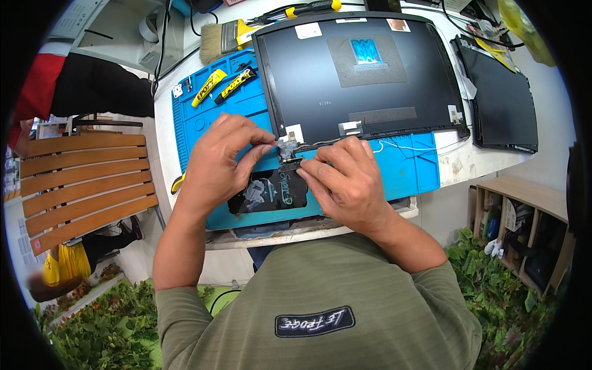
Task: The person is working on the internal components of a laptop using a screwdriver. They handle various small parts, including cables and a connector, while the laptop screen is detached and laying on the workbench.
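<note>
A black laptop lid panel [364, 80] lies inside-up on a blue work mat [246, 105]. My left hand [222, 163] pinches a small grey piece of tape [285, 147] at the panel's near edge, by the hinge. My right hand [348, 182] presses its fingertips on the small black hinge part [291, 162] right beside it. A thin white cable [401, 147] runs along the panel's near edge to the right. A black phone-sized object [268, 194] lies on the mat under my hands.
Two yellow-and-black glue tubes [222, 85] and a paintbrush [225, 38] lie at the mat's far left. A second black panel [502, 102] rests at the right. A wooden slatted bench [86, 185] stands left, a wooden shelf [524, 228] lower right, green plants below.
</note>
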`<state>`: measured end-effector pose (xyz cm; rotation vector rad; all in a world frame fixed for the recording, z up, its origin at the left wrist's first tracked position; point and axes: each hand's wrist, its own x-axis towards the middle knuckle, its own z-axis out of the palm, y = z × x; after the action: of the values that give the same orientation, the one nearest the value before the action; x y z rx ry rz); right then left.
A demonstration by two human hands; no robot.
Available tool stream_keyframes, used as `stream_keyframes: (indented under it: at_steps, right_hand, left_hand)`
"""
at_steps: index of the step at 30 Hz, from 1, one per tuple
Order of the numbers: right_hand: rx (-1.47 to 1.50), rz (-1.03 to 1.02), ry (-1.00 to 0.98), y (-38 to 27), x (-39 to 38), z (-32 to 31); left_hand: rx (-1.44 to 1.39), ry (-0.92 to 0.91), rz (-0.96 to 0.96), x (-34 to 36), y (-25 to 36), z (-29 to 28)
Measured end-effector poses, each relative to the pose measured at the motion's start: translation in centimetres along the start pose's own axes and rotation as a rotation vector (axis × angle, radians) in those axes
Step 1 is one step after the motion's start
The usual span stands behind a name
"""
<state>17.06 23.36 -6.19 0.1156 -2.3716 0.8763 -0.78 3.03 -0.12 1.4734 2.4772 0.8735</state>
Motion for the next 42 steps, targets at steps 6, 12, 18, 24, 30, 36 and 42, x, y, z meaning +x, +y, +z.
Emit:
stream_keyframes:
  at_steps: [6,12,18,24,30,36,42]
  right_hand:
    - [0.003,0.005,0.005,0.0,0.1,-0.1]
    - [0.007,-0.004,0.014,0.0,0.2,-0.1]
    - [0.013,-0.003,0.016,-0.1,0.2,0.0]
    - [0.006,0.001,0.005,0.0,0.0,0.0]
    - [0.001,-0.002,-0.017,0.1,-0.1,-0.1]
    - [0.015,-0.001,-0.005,0.0,-0.1,0.0]
    - [0.026,0.014,-0.012,-0.4,-0.2,-0.2]
  left_hand:
    - [0.009,0.034,0.023,0.0,-0.1,-0.1]
    - [0.067,0.021,0.06,-0.3,0.5,0.4]
    - [0.041,0.056,0.033,-0.7,1.2,0.8]
    - [0.08,0.092,0.026,-1.3,1.4,0.7]
    - [0.136,0.083,-0.002,-2.2,2.0,1.4]
    - [0.194,0.22,0.048,-2.2,2.3,2.4]
    - [0.194,0.142,0.062,-3.0,3.4,2.0]
